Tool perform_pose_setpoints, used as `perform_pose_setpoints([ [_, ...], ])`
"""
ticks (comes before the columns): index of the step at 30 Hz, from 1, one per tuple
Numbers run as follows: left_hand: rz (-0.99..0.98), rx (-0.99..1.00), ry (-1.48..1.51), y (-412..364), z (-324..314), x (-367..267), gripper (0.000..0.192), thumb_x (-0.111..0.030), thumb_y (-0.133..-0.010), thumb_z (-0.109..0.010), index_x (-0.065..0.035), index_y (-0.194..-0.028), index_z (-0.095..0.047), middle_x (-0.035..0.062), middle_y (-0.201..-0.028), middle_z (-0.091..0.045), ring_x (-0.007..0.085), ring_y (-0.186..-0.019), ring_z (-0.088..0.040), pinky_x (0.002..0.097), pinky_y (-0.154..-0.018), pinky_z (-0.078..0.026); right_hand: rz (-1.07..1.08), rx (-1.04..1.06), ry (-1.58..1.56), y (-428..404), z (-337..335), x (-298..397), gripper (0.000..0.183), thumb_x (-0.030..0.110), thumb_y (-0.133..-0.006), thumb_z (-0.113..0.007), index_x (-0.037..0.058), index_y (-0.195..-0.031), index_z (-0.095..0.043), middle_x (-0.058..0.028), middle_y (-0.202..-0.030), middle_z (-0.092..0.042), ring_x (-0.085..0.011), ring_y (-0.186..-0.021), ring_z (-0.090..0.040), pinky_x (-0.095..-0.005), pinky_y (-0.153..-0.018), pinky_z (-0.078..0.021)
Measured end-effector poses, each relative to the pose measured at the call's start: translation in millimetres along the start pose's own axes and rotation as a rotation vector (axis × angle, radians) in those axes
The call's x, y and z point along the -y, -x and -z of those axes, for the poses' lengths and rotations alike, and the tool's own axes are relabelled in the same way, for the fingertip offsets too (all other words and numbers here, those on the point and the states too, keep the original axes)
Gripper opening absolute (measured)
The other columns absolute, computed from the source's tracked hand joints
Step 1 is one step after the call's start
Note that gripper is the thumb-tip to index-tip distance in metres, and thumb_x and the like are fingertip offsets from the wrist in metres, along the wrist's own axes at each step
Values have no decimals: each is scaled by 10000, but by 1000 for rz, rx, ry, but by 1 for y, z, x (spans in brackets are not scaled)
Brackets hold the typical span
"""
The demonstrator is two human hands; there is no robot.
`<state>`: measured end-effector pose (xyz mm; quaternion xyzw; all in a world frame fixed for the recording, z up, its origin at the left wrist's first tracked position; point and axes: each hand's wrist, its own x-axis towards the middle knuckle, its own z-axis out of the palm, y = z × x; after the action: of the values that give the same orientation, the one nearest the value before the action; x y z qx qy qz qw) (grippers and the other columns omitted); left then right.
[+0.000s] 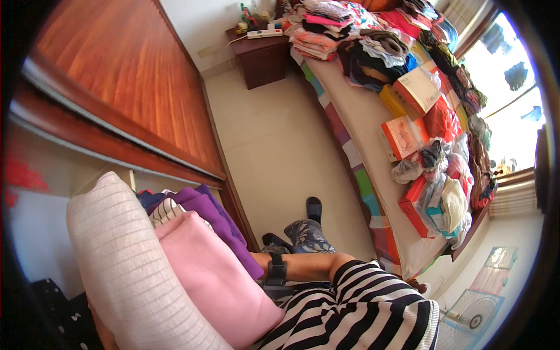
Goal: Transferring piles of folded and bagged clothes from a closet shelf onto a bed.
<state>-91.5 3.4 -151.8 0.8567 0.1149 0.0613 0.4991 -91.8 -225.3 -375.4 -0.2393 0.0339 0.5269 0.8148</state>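
A stack of folded clothes is carried against my front, at the open side of the wardrobe. Nearest to me is a thick cream folded cloth with thin stripes. Beside it lie a pink folded garment, a striped white piece and a purple garment. My right forearm, with a black strap at the wrist, reaches under the purple garment; the hand is hidden there. Only a sliver of my left hand or arm shows at the outer edge of the cream cloth.
A bed on the right bears clothes piles, shoe-type boxes and plastic bags. A dark nightstand stands at the far wall with a power strip. Tiled floor runs between. Black dotted fabric shows lower left.
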Motion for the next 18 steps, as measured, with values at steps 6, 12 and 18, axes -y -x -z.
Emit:
perform_pose_setpoints([
  [6, -77, 97, 9, -46, -88, -55, 1019, -197, -616, -756, -25, -1483, -251, 134, -1540, -256, 225, -1423, -219, 335, -1160, -159, 155, -98, -118, 61, 53, 54, 363, 230, -974, -443, 13, -1248, -540, -168, -1172, -623, -284, -1077, -598, -416, -917, -507],
  [12, -192, 255, 4, -100, -212, -141, 1034, -234, -617, -777, -26, -1483, -251, 134, -1541, -251, 224, -1420, -226, 336, -1157, -166, 366, -200, -261, 144, 118, 132, 361, 226, -975, -434, 16, -1250, -541, -172, -1179, -621, -290, -1092, -592, -423, -931, -501],
  [18, -346, 488, 3, -152, -348, -239, 1051, -271, -618, -798, -26, -1482, -251, 133, -1542, -246, 222, -1417, -233, 336, -1154, -174, 613, -300, -423, 229, 186, 203, 361, 221, -976, -425, 19, -1252, -541, -176, -1185, -618, -296, -1106, -587, -431, -945, -494],
])
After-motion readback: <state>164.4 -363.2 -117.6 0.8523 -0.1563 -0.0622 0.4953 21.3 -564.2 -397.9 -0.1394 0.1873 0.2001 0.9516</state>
